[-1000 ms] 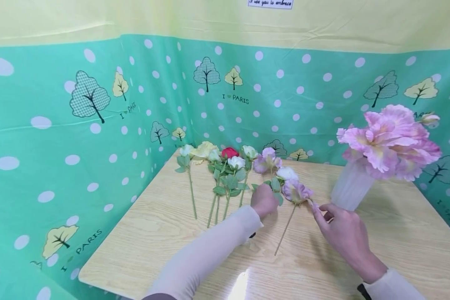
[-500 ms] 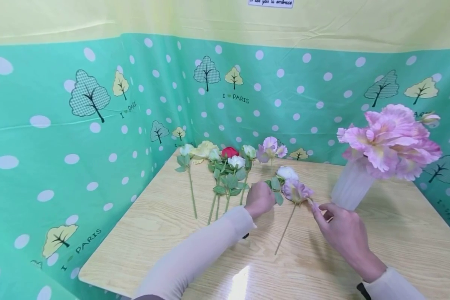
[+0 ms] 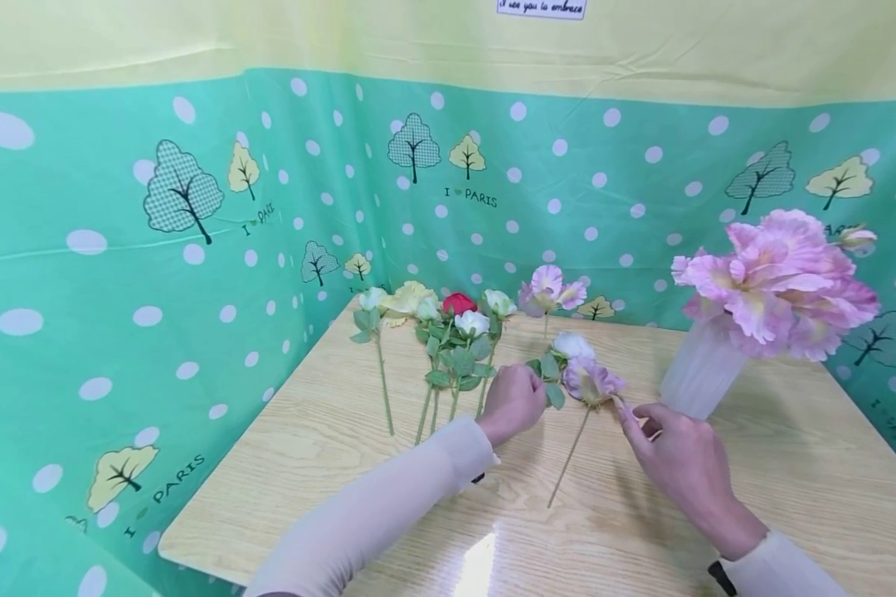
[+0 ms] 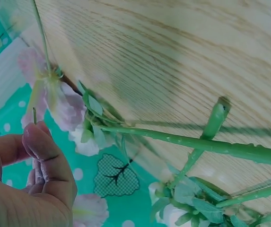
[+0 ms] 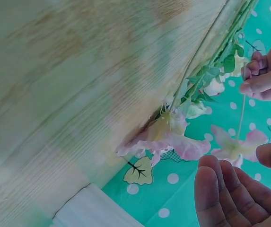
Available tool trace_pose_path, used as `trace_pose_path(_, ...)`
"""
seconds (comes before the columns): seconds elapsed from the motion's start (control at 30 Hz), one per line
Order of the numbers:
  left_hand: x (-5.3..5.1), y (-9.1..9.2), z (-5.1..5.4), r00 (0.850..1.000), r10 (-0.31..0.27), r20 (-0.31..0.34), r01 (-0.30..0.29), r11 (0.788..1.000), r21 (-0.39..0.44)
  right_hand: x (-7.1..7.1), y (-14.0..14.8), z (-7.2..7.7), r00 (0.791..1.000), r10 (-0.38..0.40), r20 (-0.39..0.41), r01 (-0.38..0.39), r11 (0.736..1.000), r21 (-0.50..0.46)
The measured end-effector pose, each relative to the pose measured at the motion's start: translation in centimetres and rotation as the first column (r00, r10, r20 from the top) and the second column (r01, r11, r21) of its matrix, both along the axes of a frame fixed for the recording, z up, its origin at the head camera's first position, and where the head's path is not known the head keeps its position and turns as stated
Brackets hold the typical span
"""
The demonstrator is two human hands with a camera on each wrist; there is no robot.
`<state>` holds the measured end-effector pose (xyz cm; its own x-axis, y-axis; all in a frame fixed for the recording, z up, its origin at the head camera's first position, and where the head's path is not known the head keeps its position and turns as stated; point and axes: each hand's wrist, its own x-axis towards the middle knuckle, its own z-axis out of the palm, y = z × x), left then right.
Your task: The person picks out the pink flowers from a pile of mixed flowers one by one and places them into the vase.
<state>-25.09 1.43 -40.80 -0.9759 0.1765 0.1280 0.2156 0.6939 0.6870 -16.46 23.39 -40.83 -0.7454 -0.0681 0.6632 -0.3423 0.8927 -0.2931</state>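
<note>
My left hand (image 3: 513, 404) pinches the thin stem of a pale purple artificial flower (image 3: 547, 290). Its bloom is upright near the back edge. In the left wrist view a short stem end (image 4: 34, 115) pokes out above the fingertips. A second purple flower (image 3: 590, 380) lies on the table, its stem pointing toward me, beside a white rose (image 3: 572, 345). My right hand (image 3: 683, 464) is close to that lying flower's petals. In the right wrist view the thumb and fingers (image 5: 211, 189) stand apart; whether they touch a petal is unclear.
A white vase (image 3: 700, 369) full of big pink blooms (image 3: 780, 286) stands at the right. Several roses, one of them red (image 3: 459, 303), and a yellow flower (image 3: 411, 298) lie at the back left of the wooden table (image 3: 284, 473). A green dotted cloth (image 3: 194, 332) hangs behind.
My left hand has moved a little left and nearer me. The pinched flower's bloom has swung up and to the right. My right hand has stayed put.
</note>
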Motion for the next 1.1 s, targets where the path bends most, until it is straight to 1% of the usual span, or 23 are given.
trace_pose_path(0.17,0.5,-0.4,0.0,0.999,-0.03,-0.042,0.03,1.0,0.003,0.0,-0.1,-0.1,1.0,0.0,0.002,0.0,1.0,-0.008)
trace_pose_path(0.3,0.9,-0.7,0.1,0.997,-0.052,-0.052,0.052,0.999,0.006,-0.1,-0.1,0.0,1.0,-0.001,0.004,0.001,1.0,-0.011)
trace_pose_path(0.47,1.6,-1.0,0.2,0.996,-0.065,-0.067,0.066,0.998,0.014,-0.1,-0.2,0.0,1.0,0.0,0.009,0.0,1.0,-0.013)
trace_pose_path(0.6,2.2,-1.0,0.2,0.995,-0.088,-0.057,0.09,0.995,0.04,-0.2,-0.3,0.1,1.0,0.006,0.01,-0.006,1.0,-0.013)
trace_pose_path(0.7,2.5,-0.9,0.2,0.992,-0.105,-0.068,0.108,0.993,0.042,-0.3,-0.3,0.1,1.0,0.009,0.011,-0.008,1.0,-0.017)
trace_pose_path(0.83,3.1,-0.7,0.3,0.988,-0.124,-0.095,0.127,0.991,0.028,-0.3,-0.4,0.2,1.0,0.008,0.02,-0.008,1.0,-0.024)
trace_pose_path(1.1,4.2,0.0,0.4,0.98,-0.153,-0.125,0.152,0.988,-0.015,-0.5,-0.5,0.3,1.0,0.017,0.018,-0.017,1.0,-0.025)
